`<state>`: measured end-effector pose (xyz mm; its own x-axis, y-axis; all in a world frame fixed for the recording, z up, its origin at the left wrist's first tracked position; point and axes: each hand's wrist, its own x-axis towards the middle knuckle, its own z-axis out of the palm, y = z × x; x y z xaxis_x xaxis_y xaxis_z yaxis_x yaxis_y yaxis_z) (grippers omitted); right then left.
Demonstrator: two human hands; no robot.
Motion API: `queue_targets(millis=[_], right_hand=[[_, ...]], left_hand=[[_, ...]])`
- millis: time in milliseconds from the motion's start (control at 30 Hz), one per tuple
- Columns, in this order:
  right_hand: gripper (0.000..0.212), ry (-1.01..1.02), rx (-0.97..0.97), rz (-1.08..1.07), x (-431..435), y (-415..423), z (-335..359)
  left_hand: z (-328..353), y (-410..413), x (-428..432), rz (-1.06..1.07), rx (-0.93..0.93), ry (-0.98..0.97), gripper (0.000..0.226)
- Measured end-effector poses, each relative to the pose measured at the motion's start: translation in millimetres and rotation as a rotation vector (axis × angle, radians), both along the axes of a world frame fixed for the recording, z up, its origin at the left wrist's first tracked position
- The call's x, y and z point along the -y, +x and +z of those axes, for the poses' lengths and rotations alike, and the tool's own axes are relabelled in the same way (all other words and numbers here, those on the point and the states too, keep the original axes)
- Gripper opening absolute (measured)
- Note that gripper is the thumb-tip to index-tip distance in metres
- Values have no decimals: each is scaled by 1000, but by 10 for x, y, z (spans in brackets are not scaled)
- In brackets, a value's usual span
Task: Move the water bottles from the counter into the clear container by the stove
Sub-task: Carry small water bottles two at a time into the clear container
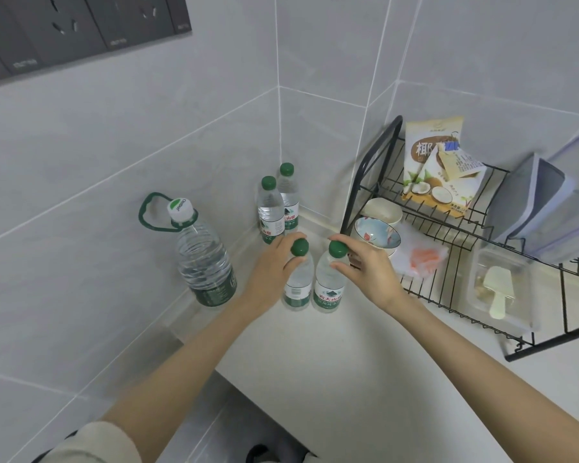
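Observation:
Two small water bottles with green caps stand side by side on the white counter (348, 355). My left hand (274, 265) grips the neck of the left bottle (298, 289) just under its cap. The neck of the right bottle (330, 289) is gripped the same way by my right hand (368, 269). Two more small green-capped bottles (270, 212) (290, 202) stand upright in the corner behind them. No clear container by a stove is in view.
A large water jug (203, 259) with a green handle stands at the left against the tiled wall. A black wire dish rack (448, 262) at the right holds bowls, a snack bag, lids and a plastic box with a scoop.

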<state>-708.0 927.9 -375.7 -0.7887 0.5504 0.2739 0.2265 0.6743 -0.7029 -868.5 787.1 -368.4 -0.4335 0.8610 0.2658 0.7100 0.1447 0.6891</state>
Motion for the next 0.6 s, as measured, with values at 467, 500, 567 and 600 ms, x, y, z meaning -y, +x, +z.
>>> queue_targets(millis=[467,500,567,600], right_hand=[[69,-443,16,-183,267,17,-489],[71,-457,17,-185,279,10,-516],[73,-470,19,-190,280,-16,-596],[73,-470,20,-190,280,-25,-654]], left_hand=[[-451,39,59,99,454,-23,71],[-495,53,60,116,465,-23,75],[-615,61,47,141,499,-45,79],[-693,58,33,148,517,-60,81]])
